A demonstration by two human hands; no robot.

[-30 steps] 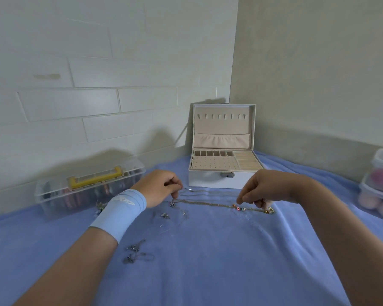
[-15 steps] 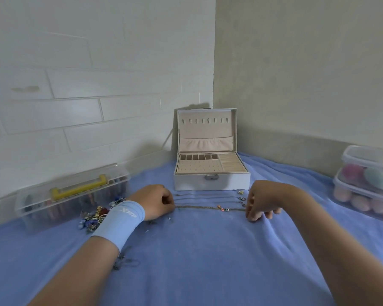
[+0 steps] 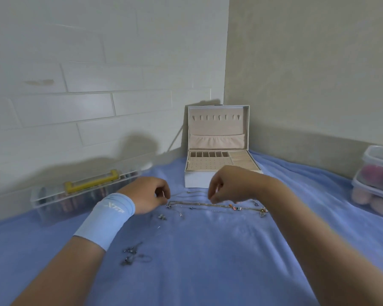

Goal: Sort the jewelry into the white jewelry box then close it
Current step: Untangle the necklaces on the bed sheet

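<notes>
The white jewelry box (image 3: 218, 161) stands open at the back of the blue cloth, lid upright, beige trays showing. In front of it, thin chains lie stretched left to right; a gold chain (image 3: 199, 204) carries coloured beads (image 3: 235, 208). My left hand (image 3: 147, 195), wearing a light blue wristband, has its thumb and forefinger together at the left end of a thin silver chain (image 3: 186, 196). My right hand (image 3: 229, 185) hovers over the middle of the chains with its fingers curled down; any grip is unclear. Small earrings (image 3: 161, 216) and dangling pieces (image 3: 132, 250) lie nearer me.
A clear plastic case with a yellow handle (image 3: 87, 191) lies along the left wall. Stacked clear containers (image 3: 376, 184) with pink and teal items stand at the right edge. Walls close in behind the box on both sides.
My right hand has left the chains' right end, moved left to their middle and lifted off the cloth. My left hand has lifted slightly at the left end.
</notes>
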